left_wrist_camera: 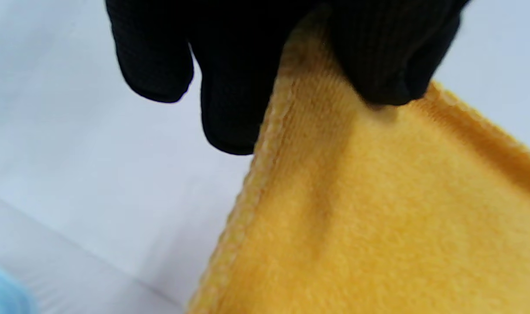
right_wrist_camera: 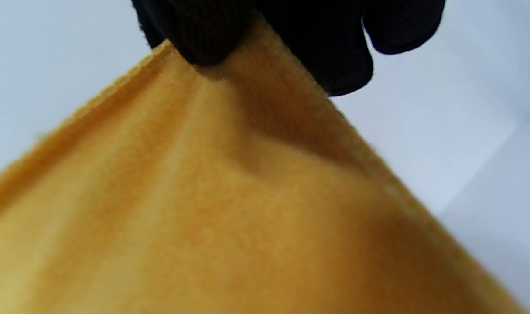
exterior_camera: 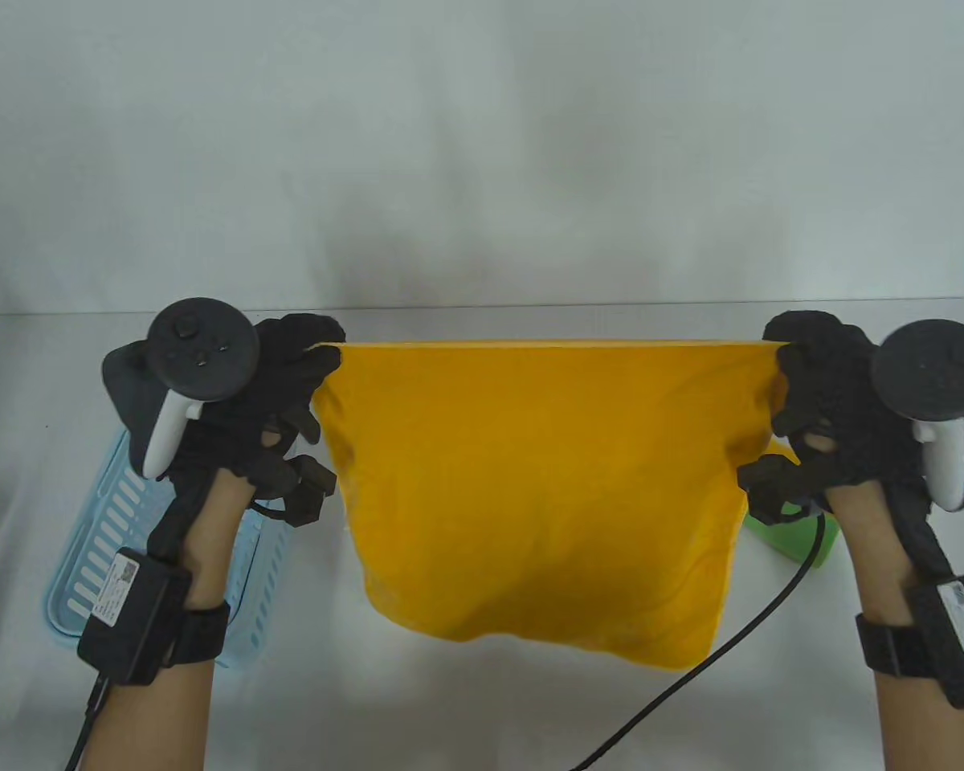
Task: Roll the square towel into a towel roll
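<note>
A yellow square towel (exterior_camera: 542,482) hangs spread in the air above the table, its top edge pulled taut between both hands. My left hand (exterior_camera: 309,357) pinches the towel's upper left corner. My right hand (exterior_camera: 787,361) pinches the upper right corner. The towel's lower edge sags toward the table near the front. In the left wrist view my gloved fingers (left_wrist_camera: 378,52) pinch the corner of the towel (left_wrist_camera: 369,209). In the right wrist view my fingers (right_wrist_camera: 212,30) pinch the other corner of the towel (right_wrist_camera: 230,218).
A light blue slotted basket (exterior_camera: 104,554) lies on the table under my left forearm. A green object (exterior_camera: 795,538) lies partly hidden behind the towel's right edge. A black cable (exterior_camera: 715,654) runs from my right hand across the table to the front edge.
</note>
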Motion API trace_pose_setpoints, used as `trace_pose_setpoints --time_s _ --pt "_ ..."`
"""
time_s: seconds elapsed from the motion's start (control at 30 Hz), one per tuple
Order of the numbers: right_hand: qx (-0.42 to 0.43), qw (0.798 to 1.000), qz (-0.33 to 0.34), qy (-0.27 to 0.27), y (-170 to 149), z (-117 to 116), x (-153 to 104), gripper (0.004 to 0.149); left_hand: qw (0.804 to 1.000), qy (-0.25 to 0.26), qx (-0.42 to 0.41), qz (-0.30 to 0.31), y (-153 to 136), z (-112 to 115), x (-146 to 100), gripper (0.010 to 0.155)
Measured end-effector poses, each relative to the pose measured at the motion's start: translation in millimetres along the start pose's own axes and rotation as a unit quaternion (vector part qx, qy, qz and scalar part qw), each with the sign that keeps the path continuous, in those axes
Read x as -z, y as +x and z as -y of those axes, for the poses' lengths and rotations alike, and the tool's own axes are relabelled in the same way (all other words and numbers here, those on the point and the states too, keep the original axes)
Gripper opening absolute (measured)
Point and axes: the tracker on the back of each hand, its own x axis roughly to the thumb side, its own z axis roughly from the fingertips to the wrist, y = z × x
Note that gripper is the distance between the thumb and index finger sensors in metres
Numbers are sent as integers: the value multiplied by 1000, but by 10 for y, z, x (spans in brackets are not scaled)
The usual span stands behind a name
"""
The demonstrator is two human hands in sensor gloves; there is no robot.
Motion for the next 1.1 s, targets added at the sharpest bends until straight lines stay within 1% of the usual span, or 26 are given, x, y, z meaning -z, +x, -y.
trace_pose_setpoints --time_s 0.03,0.07,0.13,0.17,0.23,0.37,0.4,0.47,0.53,0.6,0.63,0.67,0.73,0.9,1.0,1.1 --pt "-9 1000 -8 1 -31 -102 45 37 1000 -6 9 -11 -38 90 57 40" --pt "-19 999 -25 -1 -93 -291 130 37 999 -13 18 -31 -100 225 142 40" --pt "-20 999 -47 -1 -134 -444 227 37 998 -20 23 -51 -148 339 250 40" --pt "-11 999 -52 -6 -123 -462 275 37 998 -19 23 -54 -140 338 303 40" --pt "30 998 -59 -17 -44 -392 358 37 999 2 4 -48 -70 236 362 40" --pt "138 988 -48 -46 134 -54 484 37 997 57 -57 -11 179 -139 378 40" --pt "148 987 -48 -48 145 -2 495 37 996 62 -58 -3 232 -200 369 40" --pt "153 986 -51 -46 127 28 496 37 998 55 -42 4 282 -222 358 40" --pt "137 989 -53 -33 54 -28 469 37 999 31 -9 1 265 -119 348 40" --pt "101 993 -61 -9 -87 -195 408 37 1000 -10 16 -14 160 135 319 40" --pt "90 994 -63 0 -140 -259 385 37 999 -20 22 -20 119 223 305 40" --pt "77 995 -65 13 -239 -365 344 37 999 -33 33 -26 49 370 276 40" --pt "74 994 -69 26 -397 -502 279 37 997 -45 50 -34 -67 570 206 40" --pt "86 991 -72 67 -668 -653 123 37 997 -67 23 -44 -201 728 20 40" --pt "90 989 -66 100 -829 -717 -20 37 995 -86 37 -38 -269 786 -123 40" --pt "107 981 -53 151 -1019 -742 -216 37 992 -114 54 -16 -369 837 -300 40"
